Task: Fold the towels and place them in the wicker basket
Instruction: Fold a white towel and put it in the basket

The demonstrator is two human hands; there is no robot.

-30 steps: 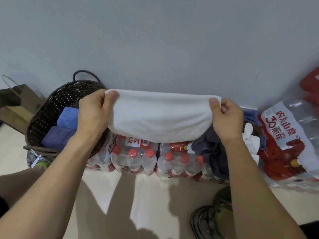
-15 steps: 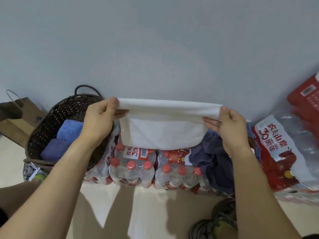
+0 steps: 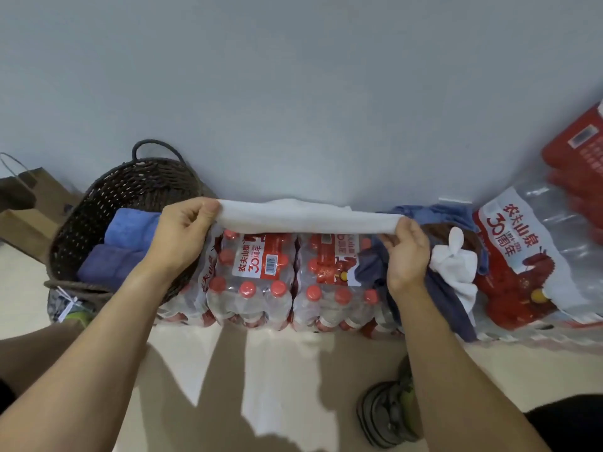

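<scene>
You've got the white towel [image 3: 306, 216] stretched out at the centre of the frame, its long axis running straight left to right, a soft, slightly fuzzy band folded down narrow. Your left hand [image 3: 182, 236] pinches the left end, thumb on top and fingers curled under. Your right hand [image 3: 406, 252] grips the right end, fingers curled round the cloth's edge. The towel hangs in the air just above the shrink-wrapped packs of water bottles [image 3: 257, 282], glossy plastic with red caps and red labels.

At centre left sits the wicker basket [image 3: 98, 207], dark brown, round, openly woven, with a loop handle at its far rim. Inside lie two folded blue towels [image 3: 120, 246], plush and rectangular, side by side. To the right of your right hand, a crumpled heap of loose towels [image 3: 450, 262], white and dull blue, drapes over the bottle packs. A brown paper bag [image 3: 29, 203] stands at far left.
</scene>
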